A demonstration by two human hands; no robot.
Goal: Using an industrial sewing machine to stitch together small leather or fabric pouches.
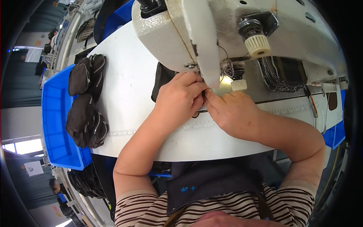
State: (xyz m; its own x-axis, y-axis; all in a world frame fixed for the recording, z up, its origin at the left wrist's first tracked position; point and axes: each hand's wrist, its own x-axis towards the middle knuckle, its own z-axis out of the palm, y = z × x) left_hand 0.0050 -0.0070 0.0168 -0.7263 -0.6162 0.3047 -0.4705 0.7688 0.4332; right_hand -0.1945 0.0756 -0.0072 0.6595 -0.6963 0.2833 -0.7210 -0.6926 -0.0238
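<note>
Beneath the head of a white sewing machine (166, 34), a piece of black fabric (162, 77) lies at the needle area, largely covered by my hands. My left hand (181, 98) grips the fabric with curled fingers, just left of the presser area, which is hidden. My right hand (234, 113) touches my left fingertips and pinches at the same fabric, its tips partly hidden. A small dark loop shows below the fingers. The machine's lamp lights the metal plate behind my right hand.
Black zippered pouches (85, 117) are stacked at the left beside a blue bin (51, 117). Black pieces with frayed edges (281, 73) lie right of the needle, near an orange-and-black tool (313, 104). A ruler scale (283, 110) runs across the white table (128, 94). Another person (56, 187) is at lower left.
</note>
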